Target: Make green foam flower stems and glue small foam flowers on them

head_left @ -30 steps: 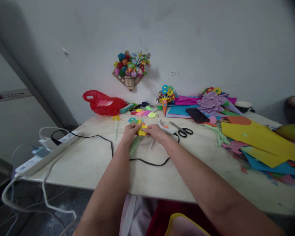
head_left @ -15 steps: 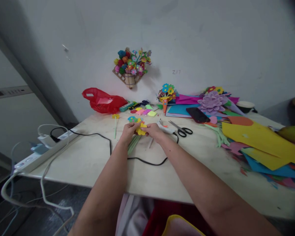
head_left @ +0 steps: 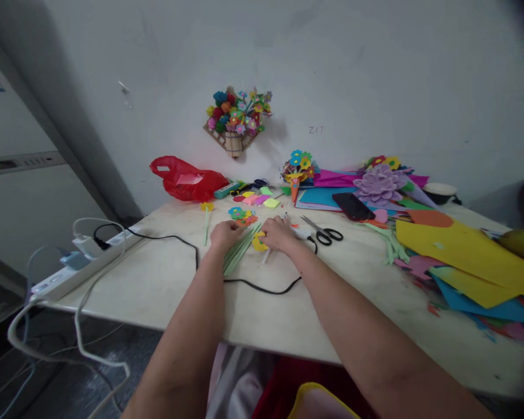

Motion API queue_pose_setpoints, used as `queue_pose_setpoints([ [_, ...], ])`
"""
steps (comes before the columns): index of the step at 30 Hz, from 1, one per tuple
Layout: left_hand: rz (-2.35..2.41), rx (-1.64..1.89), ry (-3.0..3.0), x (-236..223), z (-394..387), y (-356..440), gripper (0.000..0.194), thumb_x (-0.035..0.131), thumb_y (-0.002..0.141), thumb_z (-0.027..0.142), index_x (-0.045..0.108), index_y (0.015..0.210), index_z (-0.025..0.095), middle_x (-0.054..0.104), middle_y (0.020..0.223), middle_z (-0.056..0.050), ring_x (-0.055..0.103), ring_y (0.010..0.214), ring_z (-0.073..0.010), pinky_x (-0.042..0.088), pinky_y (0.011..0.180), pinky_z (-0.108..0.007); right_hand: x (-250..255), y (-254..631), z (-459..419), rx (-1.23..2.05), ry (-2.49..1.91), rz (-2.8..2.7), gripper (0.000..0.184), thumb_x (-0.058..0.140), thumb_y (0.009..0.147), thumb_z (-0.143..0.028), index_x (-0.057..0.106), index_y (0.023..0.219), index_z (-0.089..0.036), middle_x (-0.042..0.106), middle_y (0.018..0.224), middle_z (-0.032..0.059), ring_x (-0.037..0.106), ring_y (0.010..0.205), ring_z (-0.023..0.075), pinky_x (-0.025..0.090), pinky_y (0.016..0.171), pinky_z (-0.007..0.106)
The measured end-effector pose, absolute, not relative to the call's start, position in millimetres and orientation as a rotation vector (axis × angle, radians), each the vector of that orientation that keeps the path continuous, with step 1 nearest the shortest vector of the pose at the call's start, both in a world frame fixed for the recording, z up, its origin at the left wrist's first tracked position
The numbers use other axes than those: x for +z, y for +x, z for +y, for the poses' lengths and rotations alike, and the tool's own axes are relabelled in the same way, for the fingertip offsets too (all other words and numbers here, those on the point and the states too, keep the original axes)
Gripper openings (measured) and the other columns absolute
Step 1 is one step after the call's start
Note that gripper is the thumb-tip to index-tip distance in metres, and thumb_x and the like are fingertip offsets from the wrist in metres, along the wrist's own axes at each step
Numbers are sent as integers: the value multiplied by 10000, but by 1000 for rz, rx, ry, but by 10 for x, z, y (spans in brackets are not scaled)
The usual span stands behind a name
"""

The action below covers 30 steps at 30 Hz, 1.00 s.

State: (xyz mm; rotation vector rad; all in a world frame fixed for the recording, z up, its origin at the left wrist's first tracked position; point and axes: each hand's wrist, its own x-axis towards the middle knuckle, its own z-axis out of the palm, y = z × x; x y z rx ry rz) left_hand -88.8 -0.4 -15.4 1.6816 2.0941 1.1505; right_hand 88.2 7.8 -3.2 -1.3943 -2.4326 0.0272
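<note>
On the table my right hand [head_left: 278, 234] is closed, its thumb side against a yellow foam flower [head_left: 259, 242]. Its knuckles cover part of a white glue gun [head_left: 302, 233]. My left hand [head_left: 226, 235] has its fingers curled together beside the orange flower pieces [head_left: 245, 222]; what is in them, if anything, is hidden. A bundle of pale green strips [head_left: 238, 254] lies between the two hands. Behind the left hand are blue and green flower pieces [head_left: 236, 213]. Left of them lies a yellow flower on a green stem [head_left: 206, 224].
Black scissors [head_left: 328, 234] and a phone [head_left: 353, 206] lie to the right. Coloured foam sheets [head_left: 458, 250] pile up at the far right. A black cord [head_left: 262, 288] loops in front of the hands. A red bag [head_left: 187, 181] and a power strip [head_left: 65, 278] are left.
My hands have moved apart, the left one lower and leftward. The yellow flower, earlier between both hands, is now only at the right hand. More of the green strips shows.
</note>
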Motion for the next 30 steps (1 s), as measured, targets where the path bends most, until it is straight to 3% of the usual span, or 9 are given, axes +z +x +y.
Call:
queue_pose_setpoints([
  [5, 2110, 1040, 1726, -173, -3, -866, 209, 684, 488, 421, 612, 505, 225, 549, 494, -28, 486, 570, -169, 248, 505, -242, -31, 931, 93, 8, -1499, -2293, 236, 496, 762, -347, 648, 870, -203, 587, 1017, 81, 456, 990, 232, 274, 859, 365],
  [13, 2090, 1035, 1680, -130, -33, -828, 211, 710, 474, 387, 581, 454, 222, 543, 480, -21, 503, 553, -176, 272, 493, -242, 103, 1131, 107, -184, -1827, -2103, 286, 467, 749, -202, 612, 980, -117, 588, 1014, 170, 494, 991, 266, 311, 809, 369],
  [21, 2028, 981, 1738, -164, 2, -847, 149, 709, 469, 314, 598, 473, 214, 573, 514, -12, 486, 510, -148, 273, 474, -241, 200, 1266, 189, 165, -2085, -2076, 364, 527, 698, -280, 600, 1032, -157, 588, 1067, 163, 547, 985, 270, 398, 758, 368],
  [30, 1831, 1222, 1489, -213, 21, -856, 216, 744, 425, 290, 566, 469, 176, 467, 388, 28, 390, 419, -102, 231, 428, -233, 104, 1284, 189, 125, -2063, -2169, 379, 552, 705, -344, 595, 1029, -154, 586, 1085, 162, 538, 1015, 269, 401, 785, 371],
])
